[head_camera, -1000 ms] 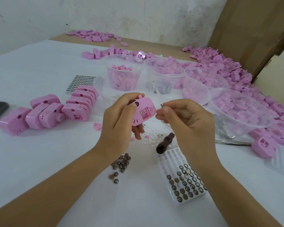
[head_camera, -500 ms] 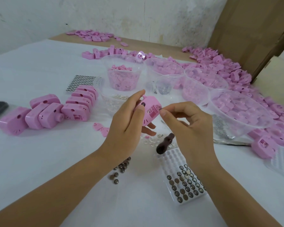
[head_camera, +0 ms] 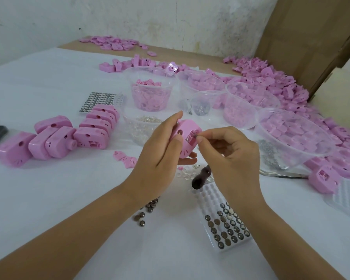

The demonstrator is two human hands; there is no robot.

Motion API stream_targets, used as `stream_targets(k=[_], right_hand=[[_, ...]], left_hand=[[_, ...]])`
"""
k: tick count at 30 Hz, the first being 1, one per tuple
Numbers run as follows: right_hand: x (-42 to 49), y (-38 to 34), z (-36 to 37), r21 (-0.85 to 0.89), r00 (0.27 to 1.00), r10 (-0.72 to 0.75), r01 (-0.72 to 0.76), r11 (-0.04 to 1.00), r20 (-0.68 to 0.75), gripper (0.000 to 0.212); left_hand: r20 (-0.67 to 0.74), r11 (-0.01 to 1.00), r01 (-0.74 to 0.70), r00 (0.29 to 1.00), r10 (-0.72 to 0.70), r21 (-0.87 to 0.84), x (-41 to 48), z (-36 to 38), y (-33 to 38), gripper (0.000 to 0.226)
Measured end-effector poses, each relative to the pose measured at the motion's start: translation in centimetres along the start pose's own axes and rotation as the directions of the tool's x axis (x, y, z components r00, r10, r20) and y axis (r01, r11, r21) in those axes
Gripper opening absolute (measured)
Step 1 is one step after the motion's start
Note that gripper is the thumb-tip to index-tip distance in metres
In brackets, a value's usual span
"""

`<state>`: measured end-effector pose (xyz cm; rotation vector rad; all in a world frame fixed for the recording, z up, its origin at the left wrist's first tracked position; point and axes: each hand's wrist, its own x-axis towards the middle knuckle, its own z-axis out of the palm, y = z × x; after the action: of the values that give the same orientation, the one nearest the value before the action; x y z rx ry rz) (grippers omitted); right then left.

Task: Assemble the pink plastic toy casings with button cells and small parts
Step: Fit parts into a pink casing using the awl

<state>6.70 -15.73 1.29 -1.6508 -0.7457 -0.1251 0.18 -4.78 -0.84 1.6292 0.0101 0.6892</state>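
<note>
Pink casing (head_camera: 183, 131) is gripped in the left hand (head_camera: 160, 148); the right hand (head_camera: 232, 152), touching it, pinches a tiny part (head_camera: 195, 136) at its open slot (head_camera: 190, 140). Misaligned, that part could slip free and vanish among button cells (head_camera: 148, 208) beneath the wrists.

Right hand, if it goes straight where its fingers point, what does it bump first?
Probably the pink casing that the left hand holds: the right hand pinches a tiny part just at its open compartment.
</note>
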Motion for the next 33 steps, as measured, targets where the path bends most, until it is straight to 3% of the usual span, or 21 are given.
stream_targets(k=[8, 15, 19, 24, 29, 33], right_hand=[[-0.2, 0.5, 0.1, -0.214, 0.982, -0.190, 0.183, 0.959, -0.014, 0.011], [0.2, 0.7, -0.1, -0.396, 0.908, -0.415, 0.404, 0.825, 0.062, 0.010], [0.3, 0.8, -0.2, -0.398, 0.892, -0.434, 0.445, 0.802, 0.123, 0.010], [0.3, 0.7, 0.4, -0.363, 0.922, -0.375, 0.383, 0.849, 0.095, 0.009], [0.4, 0.8, 0.6, -0.394, 0.889, -0.439, 0.452, 0.800, 0.130, 0.010], [0.5, 0.7, 0.8, -0.294, 0.922, -0.371, 0.387, 0.874, 0.113, 0.008]], left_hand=[[-0.017, 0.999, 0.046, 0.999, -0.046, -0.018, 0.1, -0.1, 0.1, 0.035], [-0.083, 0.991, 0.129, 0.988, -0.130, -0.024, 0.3, -0.5, 0.2, 0.024], [-0.100, 0.985, 0.170, 0.980, -0.171, -0.020, 0.7, -1.0, 0.6, 0.028], [-0.144, 0.984, 0.158, 0.979, -0.146, 0.079, 0.6, -0.9, 1.1, 0.019], [-0.198, 0.983, 0.174, 0.967, -0.160, 0.058, 0.7, -0.8, 1.1, 0.022], [-0.207, 0.986, 0.134, 0.972, -0.111, 0.102, 0.6, -0.9, 1.1, 0.024]])
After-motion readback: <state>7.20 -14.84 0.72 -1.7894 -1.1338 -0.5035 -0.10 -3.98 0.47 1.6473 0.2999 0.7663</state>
